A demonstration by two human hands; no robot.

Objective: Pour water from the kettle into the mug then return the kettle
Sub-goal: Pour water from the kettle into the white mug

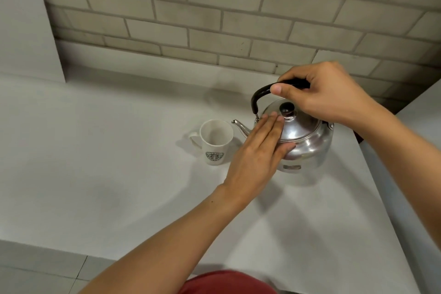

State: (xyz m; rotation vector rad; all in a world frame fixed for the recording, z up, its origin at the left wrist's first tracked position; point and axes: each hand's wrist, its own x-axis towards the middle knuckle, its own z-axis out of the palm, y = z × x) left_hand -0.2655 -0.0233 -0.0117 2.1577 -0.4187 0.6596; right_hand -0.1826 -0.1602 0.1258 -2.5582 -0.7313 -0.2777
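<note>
A shiny steel kettle (307, 143) with a black lid knob and a black arched handle stands on the white counter (119, 174), its thin spout pointing left. My right hand (329, 95) is closed around the top of the handle. My left hand (260, 150) lies flat with fingers together against the lid and front of the kettle body, holding nothing. A white mug (216, 142) with a green round logo stands upright just left of the spout, its handle turned left. The inside of the mug looks empty.
A pale brick wall (214, 19) runs along the back of the counter. A white panel (23, 31) stands at the far left. A second white surface (420, 126) meets the counter at the right. The counter's front edge lies near my body.
</note>
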